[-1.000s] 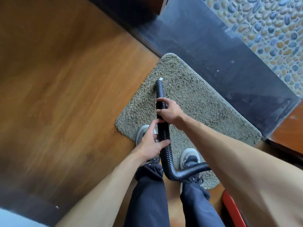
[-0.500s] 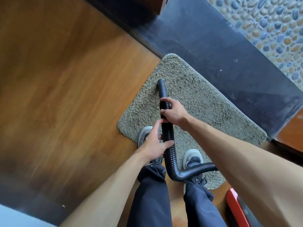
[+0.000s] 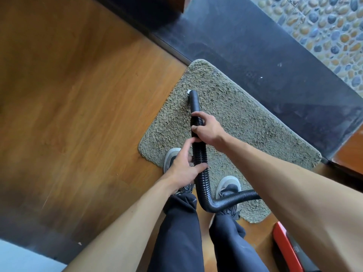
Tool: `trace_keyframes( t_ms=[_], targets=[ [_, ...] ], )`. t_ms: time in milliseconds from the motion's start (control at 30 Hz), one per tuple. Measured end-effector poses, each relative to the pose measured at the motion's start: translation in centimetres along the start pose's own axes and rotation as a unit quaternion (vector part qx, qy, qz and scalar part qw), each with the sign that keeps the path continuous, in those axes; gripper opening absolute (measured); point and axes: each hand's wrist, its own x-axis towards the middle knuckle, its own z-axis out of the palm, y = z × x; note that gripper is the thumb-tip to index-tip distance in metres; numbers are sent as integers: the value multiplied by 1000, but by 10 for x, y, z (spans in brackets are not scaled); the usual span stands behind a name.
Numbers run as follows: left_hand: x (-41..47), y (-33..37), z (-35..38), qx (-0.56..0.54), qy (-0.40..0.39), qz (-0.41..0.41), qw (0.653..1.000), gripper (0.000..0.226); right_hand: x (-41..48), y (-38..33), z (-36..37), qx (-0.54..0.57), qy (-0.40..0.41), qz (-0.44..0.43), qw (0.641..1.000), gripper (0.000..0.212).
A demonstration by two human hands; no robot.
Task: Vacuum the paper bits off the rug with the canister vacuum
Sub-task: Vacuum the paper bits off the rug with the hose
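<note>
A wood floor (image 3: 78,105) filled the left. A dark stone strip (image 3: 255,55) ran diagonally beyond it, with pebble paving (image 3: 324,26) at the top right. A shaggy grey-green rug (image 3: 245,118) lay against the strip, and the person's shoes (image 3: 170,154) stood on its near edge. The black ribbed hose (image 3: 200,160) ran up from between the feet, its smooth tip on the pile, a white paper bit (image 3: 188,91) touching it. The right hand (image 3: 208,128) gripped the hose high up; the left hand (image 3: 184,167) curled round it lower. A red canister (image 3: 282,248) showed at the lower right.
</note>
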Motion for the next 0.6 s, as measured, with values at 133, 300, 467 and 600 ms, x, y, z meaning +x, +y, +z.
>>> trace_keyframes(
  t_ms=[133, 300, 467, 600],
  targets=[
    [-2, -3, 0, -3, 18, -4, 1000, 64, 2, -2, 7, -19, -15, -15, 1000, 50],
    [2, -5, -3, 8, 32, -5, 999, 65, 4, -1, 10, -9, -4, -34, 999, 52],
    [7, -2, 9, 20, 17, 2, 1000, 62, 1, 13, -2, 20, 19, -25, 999, 49],
    [6, -5, 28, 4, -2, 0, 1000, 60, -4, 30, -12, 37, 17, -6, 999, 49]
  ],
)
